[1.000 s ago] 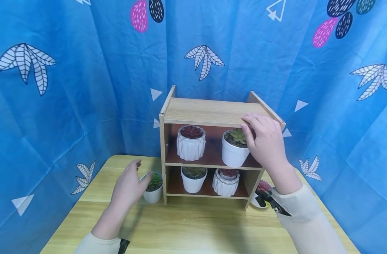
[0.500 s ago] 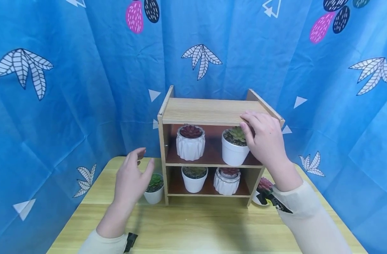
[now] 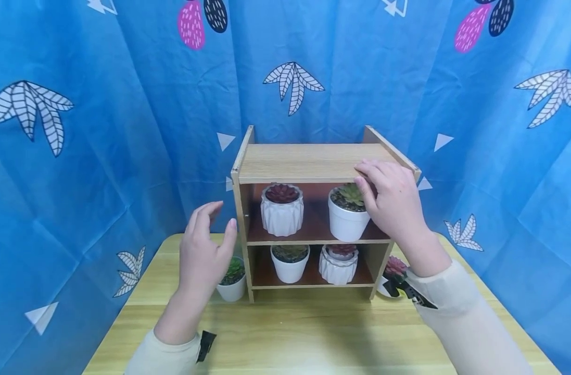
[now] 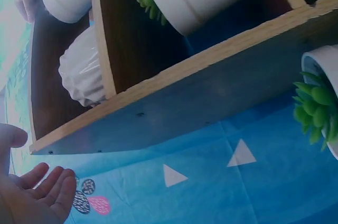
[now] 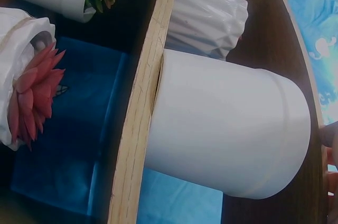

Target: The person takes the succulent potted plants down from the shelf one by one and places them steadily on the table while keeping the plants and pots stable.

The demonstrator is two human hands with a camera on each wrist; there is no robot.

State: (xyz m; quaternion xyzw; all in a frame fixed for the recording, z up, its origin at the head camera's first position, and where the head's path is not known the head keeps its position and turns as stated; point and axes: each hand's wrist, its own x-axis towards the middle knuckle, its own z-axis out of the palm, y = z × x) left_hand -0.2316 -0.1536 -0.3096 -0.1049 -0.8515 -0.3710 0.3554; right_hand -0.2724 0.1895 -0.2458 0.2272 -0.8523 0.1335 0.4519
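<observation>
- Two hands flank the wooden shelf (image 3: 308, 156), and it stands upright on the table (image 3: 290, 338), between them and a little beyond.
- Our right hand (image 3: 393, 195) grips the front edge of the top board near its right end, fingers laid over the upper face and thumb down at the front.
- Our left hand (image 3: 203, 255) holds nothing; its fingers are loosely curved, thumb spread away from them, palm turned toward the shelf.
- One relation seems to matter most to us: the left side panel (image 3: 240, 219) lies to the right of our left fingertips, just beside them. In the left wrist view we see a gap between those fingertips and the panel's upper corner.
- The boards run left to right, across our reach, while the side panels rise upright; our right hand is the nearer one to the top board, being on it, and our left is nearer the left side panel.
- Four potted plants sit inside: a ribbed pot (image 3: 282, 217) and a smooth pot (image 3: 348, 224) above, a small white pot (image 3: 290, 270) and a second ribbed pot (image 3: 338, 271) below.
- One green plant (image 3: 233, 271) stands outside, left of the shelf, partly behind our left hand; a pink plant (image 3: 396, 266) is at the right.
</observation>
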